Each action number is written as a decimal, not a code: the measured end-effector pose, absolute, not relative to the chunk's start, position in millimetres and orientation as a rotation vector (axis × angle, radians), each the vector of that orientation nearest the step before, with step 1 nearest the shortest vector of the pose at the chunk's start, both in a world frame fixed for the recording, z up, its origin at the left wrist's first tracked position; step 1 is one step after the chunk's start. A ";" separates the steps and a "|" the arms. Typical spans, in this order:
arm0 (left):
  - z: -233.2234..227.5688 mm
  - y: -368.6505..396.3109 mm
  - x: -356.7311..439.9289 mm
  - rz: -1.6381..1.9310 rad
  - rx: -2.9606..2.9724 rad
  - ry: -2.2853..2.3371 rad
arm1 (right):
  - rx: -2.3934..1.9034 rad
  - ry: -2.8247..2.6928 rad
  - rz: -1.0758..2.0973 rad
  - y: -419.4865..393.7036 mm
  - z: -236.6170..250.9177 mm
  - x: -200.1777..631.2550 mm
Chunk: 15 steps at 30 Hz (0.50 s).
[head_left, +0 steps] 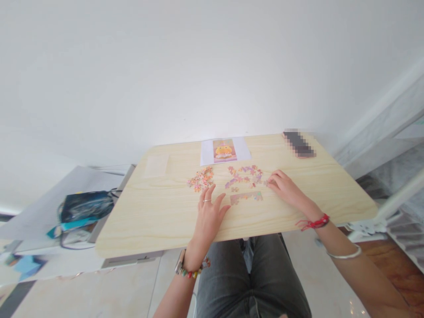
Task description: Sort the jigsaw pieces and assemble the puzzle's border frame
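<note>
Head view: at frame centre, the left hand (208,212) lies flat, fingers spread, on the pale wooden table (159,212) below a loose heap of pastel jigsaw pieces (200,179). The right hand (285,187), fingers curled, touches the joined pastel pieces (245,176); its grip cannot be made out.

The surface (165,212) is pale blond wood with a fine streaked grain. The loose puzzle pieces (200,179) are a speckle of orange, pink and pastel; the joined pieces (247,197) run lilac, pink and green. The reference picture (224,150) shows a yellow figure on pink, bordered by white paper. A red cord (314,222) circles the right wrist, multicoloured beads (192,273) the left. The trousers (245,274) are dark grey.
</note>
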<state>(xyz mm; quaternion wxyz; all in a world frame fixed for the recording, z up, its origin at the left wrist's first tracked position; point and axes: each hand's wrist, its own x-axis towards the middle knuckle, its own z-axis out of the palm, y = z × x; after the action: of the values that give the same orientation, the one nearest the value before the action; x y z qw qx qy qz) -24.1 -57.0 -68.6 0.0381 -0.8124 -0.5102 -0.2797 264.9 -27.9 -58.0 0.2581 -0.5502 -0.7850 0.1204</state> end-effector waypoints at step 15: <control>-69.5 -59.9 -22.7 -0.890 -2.507 -1.509 | -1.262 -2.300 0.228 -72.0 -30.6 213.1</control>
<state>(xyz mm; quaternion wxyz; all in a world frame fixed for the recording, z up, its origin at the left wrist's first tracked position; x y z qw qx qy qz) -22.7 -59.9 -69.5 0.0418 -0.8190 -0.4929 -0.2907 213.1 -72.0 -30.6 0.2512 -0.4639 -0.8454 0.0837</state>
